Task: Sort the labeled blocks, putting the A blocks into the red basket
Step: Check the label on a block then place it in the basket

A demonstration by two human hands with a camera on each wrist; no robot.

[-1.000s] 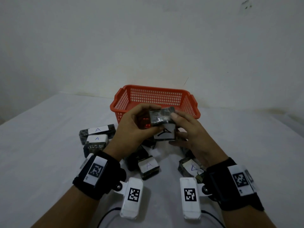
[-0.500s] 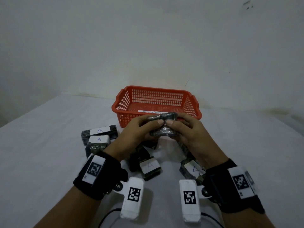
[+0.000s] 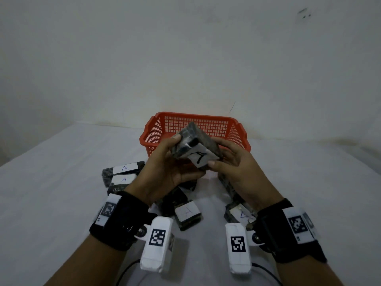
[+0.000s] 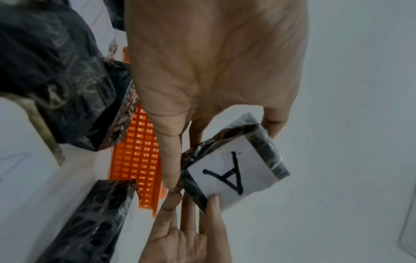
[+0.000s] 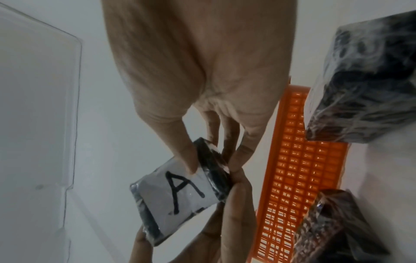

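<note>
A dark marbled block (image 3: 199, 156) with a white label marked A is held up in front of the red basket (image 3: 195, 118). My left hand (image 3: 175, 159) grips its left side, thumb on top and fingers beneath. My right hand (image 3: 226, 157) pinches its right end, thumb on the label's corner. The left wrist view shows the label (image 4: 234, 170) between my left hand (image 4: 175, 160) and the right hand's fingers. In the right wrist view my right hand (image 5: 213, 158) has its thumb on the held block (image 5: 178, 194), with the basket (image 5: 299, 160) behind.
Several more A-labeled blocks lie on the white table: two at the left (image 3: 125, 168) (image 3: 123, 179), one near my left wrist (image 3: 187, 211), one by my right wrist (image 3: 240, 213). A dark block (image 3: 171, 200) lies under my left hand. The wall stands right behind the basket.
Both hands have turned the block from edge-on so that its A label faces me, and have lifted it slightly in front of the basket.
</note>
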